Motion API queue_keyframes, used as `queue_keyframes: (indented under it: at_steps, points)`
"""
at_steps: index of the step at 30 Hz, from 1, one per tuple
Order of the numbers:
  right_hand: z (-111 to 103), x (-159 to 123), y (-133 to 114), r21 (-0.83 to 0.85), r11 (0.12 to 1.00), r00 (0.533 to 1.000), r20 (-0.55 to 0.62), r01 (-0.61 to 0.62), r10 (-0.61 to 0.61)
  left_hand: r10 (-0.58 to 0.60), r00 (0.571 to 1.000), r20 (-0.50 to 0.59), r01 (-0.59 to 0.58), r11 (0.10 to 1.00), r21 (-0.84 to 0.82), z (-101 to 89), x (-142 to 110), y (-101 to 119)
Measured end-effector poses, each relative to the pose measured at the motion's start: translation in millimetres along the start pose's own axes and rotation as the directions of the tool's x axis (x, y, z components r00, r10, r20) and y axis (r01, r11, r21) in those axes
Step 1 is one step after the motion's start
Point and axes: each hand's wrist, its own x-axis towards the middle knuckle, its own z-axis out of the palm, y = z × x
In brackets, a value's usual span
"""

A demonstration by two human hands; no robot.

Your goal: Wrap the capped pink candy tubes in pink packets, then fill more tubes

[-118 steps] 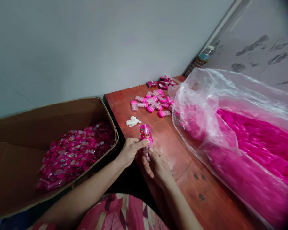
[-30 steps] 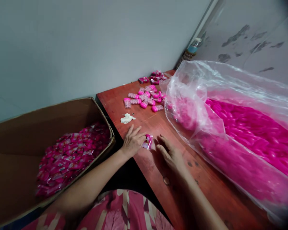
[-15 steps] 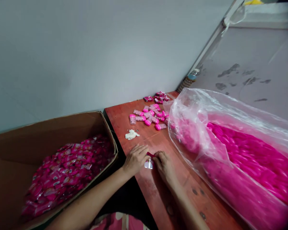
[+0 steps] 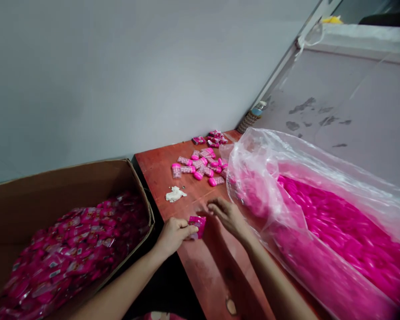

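Note:
My left hand point(image 4: 175, 234) pinches a small pink printed packet point(image 4: 198, 226) between thumb and fingers, just above the red tabletop point(image 4: 200, 271). To its right my right hand point(image 4: 227, 215) is lifted off the table, fingers loosely bent and slightly blurred, apart from the packet and holding nothing I can see. Beyond both hands lies a loose group of small clear containers with pink caps point(image 4: 200, 164), pale pellets showing inside. A crumpled white lump point(image 4: 175, 194) rests near the table's left edge.
Left of the table stands a cardboard box point(image 4: 53, 175) holding a heap of pink packets point(image 4: 76, 244). A clear plastic bag point(image 4: 253, 142) full of bright pink pieces point(image 4: 333, 218) covers the right side. Several pink packets point(image 4: 215, 138) lie by the wall; a bottle point(image 4: 251, 116) stands in the corner.
Both hands were together at the pink packet. Now the right hand has come away and up, while the left hand holds the packet alone, turned to show its printed face.

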Motion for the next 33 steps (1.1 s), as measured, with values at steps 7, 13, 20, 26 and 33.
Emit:
queue_keyframes:
  at_steps: [7, 13, 20, 26, 33]
  points:
    - [-23.3, 79.0, 57.5, -0.419, 0.907, 0.999, -0.008, 0.045, -0.053, -0.162, 0.985, -0.061, 0.129, 0.921, -0.369, 1.7, -6.7, 9.2]
    - [-16.7, 65.7, 50.5, -0.392, 0.919, 0.999, 0.029, 0.030, -0.020, -0.251, 0.966, -0.059, 0.174, 0.802, -0.572, -4.9, -4.2, 10.0]
    - [16.9, -32.2, -29.4, 0.559, 0.787, 0.965, 0.132, -0.261, 0.226, -0.299, 0.949, -0.103, 0.103, 0.601, -0.792, -1.7, 5.1, 9.7]
    - [47.9, -71.7, -71.2, 0.793, 0.491, 0.898, 0.152, -0.361, 0.414, -0.342, 0.937, -0.075, 0.109, 0.489, -0.865, 13.7, 2.7, 18.6]
    - [55.5, -70.8, -72.3, 0.822, 0.471, 0.897, 0.101, -0.319, 0.430, -0.283, 0.954, -0.100, 0.071, 0.537, -0.841, 22.8, -0.7, 20.0]
